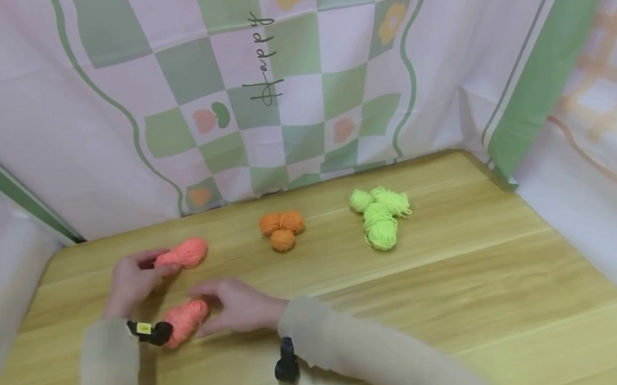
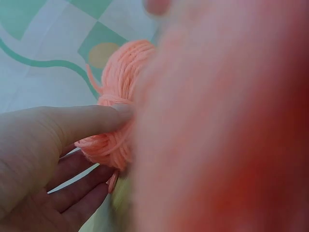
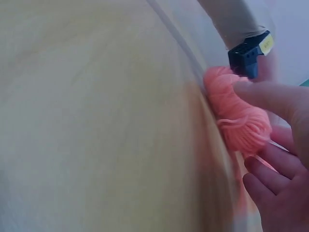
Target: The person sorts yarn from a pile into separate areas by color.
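At the back left of the table, my left hand (image 1: 134, 278) holds a coral yarn skein (image 1: 190, 252) by its left end. In the left wrist view, the thumb lies across the tied waist of this skein (image 2: 126, 72) with the fingers beneath it. Closer to me lies a second coral skein (image 1: 185, 322), partly hidden by the left wrist's camera. My right hand (image 1: 242, 305) stands at its right end, thumb and fingers spread to either side. The right wrist view shows the thumb overlapping that skein (image 3: 244, 128), fingers loosely bent beside it.
Three orange yarn balls (image 1: 281, 225) sit together at the back middle. Right of them is a cluster of lime-green yarn bundles (image 1: 381, 224). A patterned cloth (image 1: 268, 103) hangs behind the wooden table (image 1: 459, 310), with more cloth at both sides.
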Available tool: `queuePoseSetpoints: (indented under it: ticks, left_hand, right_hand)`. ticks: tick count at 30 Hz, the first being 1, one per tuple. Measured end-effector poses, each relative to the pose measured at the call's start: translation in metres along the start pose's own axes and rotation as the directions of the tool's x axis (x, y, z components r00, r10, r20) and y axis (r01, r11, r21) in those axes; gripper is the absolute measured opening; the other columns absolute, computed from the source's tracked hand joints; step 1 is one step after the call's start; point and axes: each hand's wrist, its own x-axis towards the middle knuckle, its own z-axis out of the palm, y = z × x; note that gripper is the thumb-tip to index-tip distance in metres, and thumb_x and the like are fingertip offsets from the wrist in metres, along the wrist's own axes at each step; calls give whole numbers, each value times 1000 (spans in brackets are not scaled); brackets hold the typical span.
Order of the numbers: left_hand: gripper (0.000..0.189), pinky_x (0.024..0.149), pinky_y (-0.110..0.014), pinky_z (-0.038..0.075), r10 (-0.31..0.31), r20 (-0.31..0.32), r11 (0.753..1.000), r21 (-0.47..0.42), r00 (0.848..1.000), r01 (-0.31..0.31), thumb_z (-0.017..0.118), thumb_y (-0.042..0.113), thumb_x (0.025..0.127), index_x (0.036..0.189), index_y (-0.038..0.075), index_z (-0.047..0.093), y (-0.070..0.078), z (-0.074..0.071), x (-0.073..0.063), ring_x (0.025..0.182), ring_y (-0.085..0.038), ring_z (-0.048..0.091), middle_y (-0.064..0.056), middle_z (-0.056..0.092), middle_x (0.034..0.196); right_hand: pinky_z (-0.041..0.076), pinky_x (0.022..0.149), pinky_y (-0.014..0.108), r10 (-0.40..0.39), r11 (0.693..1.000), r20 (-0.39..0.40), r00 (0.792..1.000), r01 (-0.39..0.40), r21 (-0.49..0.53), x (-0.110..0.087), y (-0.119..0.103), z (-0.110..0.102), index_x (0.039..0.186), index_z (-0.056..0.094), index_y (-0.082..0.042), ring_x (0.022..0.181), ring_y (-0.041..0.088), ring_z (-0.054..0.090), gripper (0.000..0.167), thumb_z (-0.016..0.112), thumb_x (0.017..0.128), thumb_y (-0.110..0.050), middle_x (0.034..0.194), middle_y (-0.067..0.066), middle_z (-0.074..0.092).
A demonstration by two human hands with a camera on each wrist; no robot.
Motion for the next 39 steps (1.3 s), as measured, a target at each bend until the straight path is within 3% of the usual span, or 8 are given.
queuePoseSetpoints:
  ticks: [5,11,14,20,28,39]
  left_hand:
    - [63,101,-50,45,-16,3,1000,1,1000,16,80,36,90,136,-3,61,-2,0,0,120,-39,56,-26,62,130]
    - [62,102,-53,44,-14,-2,1000,22,1000,14,80,34,90,136,-3,61,0,0,-2,120,-42,56,-27,62,131]
    - [61,102,-53,44,-22,-5,999,28,1000,22,80,34,91,135,-3,62,0,0,-2,120,-41,56,-27,62,131]
    - [60,101,-51,44,-49,-4,999,10,999,49,80,33,91,136,-2,61,2,1,-2,121,-40,55,-26,61,132]
    - [60,100,-49,45,-32,-1,999,-4,999,32,80,32,91,136,-3,61,2,1,-3,120,-39,56,-27,62,131]
    - [60,102,-50,43,-68,15,998,-15,998,68,78,34,93,137,-3,60,1,1,-2,123,-39,53,-26,59,135]
  right_hand:
    - [40,98,11,-17,1000,-27,1000,16,-15,3,3,6,133,67,-8,114,-2,56,49,83,88,-19,127,-6,67]
    - [45,89,11,16,1000,-71,997,-18,-22,5,2,8,120,74,-11,99,-5,58,31,81,90,-18,111,-10,71]
    - [46,86,10,31,1000,-78,996,-32,0,5,2,9,119,73,-11,96,-4,58,33,82,89,-19,109,-10,70]
    - [46,85,9,-11,1000,-66,998,12,15,7,4,14,126,71,-9,99,-6,59,44,85,86,-21,114,-7,71]
    - [46,82,8,-12,1000,-105,994,13,9,4,4,14,120,75,-11,95,-8,59,33,82,90,-21,110,-11,73]
    - [49,84,12,7,997,-141,990,3,74,0,11,3,120,75,-10,95,-5,61,32,81,89,-18,111,-9,73]
